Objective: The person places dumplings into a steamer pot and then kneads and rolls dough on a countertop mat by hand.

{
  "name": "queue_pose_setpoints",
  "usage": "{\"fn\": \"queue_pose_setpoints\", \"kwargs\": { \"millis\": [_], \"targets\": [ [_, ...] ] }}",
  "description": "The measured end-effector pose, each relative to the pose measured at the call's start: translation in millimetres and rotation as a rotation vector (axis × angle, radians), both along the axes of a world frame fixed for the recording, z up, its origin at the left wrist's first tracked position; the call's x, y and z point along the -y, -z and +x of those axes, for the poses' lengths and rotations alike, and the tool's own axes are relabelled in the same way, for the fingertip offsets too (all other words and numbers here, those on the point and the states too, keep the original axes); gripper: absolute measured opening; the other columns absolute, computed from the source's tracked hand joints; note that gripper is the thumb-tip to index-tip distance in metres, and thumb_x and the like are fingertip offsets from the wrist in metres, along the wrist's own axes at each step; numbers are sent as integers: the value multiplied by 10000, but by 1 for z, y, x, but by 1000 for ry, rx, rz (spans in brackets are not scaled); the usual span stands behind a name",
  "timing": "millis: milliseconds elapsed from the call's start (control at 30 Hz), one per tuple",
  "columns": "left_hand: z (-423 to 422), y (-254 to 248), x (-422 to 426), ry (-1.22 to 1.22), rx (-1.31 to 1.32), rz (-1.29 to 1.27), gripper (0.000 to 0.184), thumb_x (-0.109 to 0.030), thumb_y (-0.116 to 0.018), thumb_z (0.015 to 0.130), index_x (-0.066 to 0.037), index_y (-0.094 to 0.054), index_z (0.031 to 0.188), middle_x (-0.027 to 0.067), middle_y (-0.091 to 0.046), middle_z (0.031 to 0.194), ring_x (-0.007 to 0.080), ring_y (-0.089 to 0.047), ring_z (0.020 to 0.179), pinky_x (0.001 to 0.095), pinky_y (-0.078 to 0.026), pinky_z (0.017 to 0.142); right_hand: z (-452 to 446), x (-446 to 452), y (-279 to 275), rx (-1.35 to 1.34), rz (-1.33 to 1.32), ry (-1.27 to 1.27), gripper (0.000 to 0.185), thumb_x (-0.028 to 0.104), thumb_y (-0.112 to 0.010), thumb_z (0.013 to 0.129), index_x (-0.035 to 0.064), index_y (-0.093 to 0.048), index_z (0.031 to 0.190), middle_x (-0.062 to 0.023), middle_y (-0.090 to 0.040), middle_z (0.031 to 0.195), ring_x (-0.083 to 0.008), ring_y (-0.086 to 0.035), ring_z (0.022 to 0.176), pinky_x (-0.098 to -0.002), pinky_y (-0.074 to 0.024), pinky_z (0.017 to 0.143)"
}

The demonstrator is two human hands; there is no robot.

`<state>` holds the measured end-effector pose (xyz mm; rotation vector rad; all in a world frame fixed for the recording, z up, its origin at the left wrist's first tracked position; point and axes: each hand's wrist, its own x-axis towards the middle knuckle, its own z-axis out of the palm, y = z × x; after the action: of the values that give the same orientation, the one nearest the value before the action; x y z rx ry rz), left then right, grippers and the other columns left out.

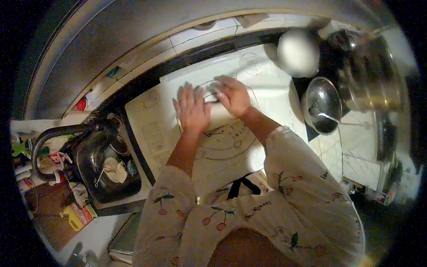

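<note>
A white mat (167,138) printed with circles and small drawings covers the counter in front of me. My left hand (193,109) rests palm down on it, fingers spread and pointing away from me. My right hand (235,99) comes in from the right, its fingers reaching left and its thumb apart from them. Between and below the hands lies a pale, smooth mass (220,116) that looks like dough. Its outline blends into the white mat. The fingertips of both hands are slightly blurred, and neither hand is wrapped around anything.
A dark sink (95,178) with a black faucet (60,129) and a pale cloth-like item (116,171) is at left. A yellow bottle (74,218) is at lower left. At right are a white round container (298,54), a metal bowl (324,107) with a utensil, and a large shiny pot (373,75).
</note>
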<state>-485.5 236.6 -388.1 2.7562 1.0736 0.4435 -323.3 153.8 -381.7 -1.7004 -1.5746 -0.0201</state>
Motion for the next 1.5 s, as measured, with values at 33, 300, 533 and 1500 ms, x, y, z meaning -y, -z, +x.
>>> {"fn": "queue_pose_setpoints", "kwargs": {
  "millis": [33,300,533,1500],
  "targets": [
    [-16,-8,16,88,-71,-32,567,-370,-584,807,-109,-499,1303,196,-328,1431,380,-219,1370,624,-110,1085,-9,13,3,38,17,-93,266,277,-594,830,45,-666,940,-162,-615,1107,-367,-554,1060,-455,-455,879],
    [-129,4,140,276,-188,-187,787,-470,-694,679,-127,-434,1338,229,-312,1419,438,-208,1357,712,-125,1021,-87,168,30,223,-419,-136,546,115,-604,744,94,-487,1277,-200,-431,1361,-342,-429,1253,-536,-309,1034],
    [-62,-30,97,369,-79,-232,877,-481,-745,670,-84,-376,1360,209,-344,1398,414,-297,1314,623,-198,1065,-2,141,-28,-460,-238,386,267,104,-629,801,45,-602,1060,-172,-605,1045,-348,-576,959,-432,-452,853],
    [-208,-65,142,-640,696,-1452,616,-42,-745,714,1,-468,1262,121,-591,1141,242,-593,999,358,-496,862,53,354,44,-1207,194,1356,227,60,-744,765,45,-521,806,-75,-599,757,-161,-591,640,-289,-524,543]
  ]
}}
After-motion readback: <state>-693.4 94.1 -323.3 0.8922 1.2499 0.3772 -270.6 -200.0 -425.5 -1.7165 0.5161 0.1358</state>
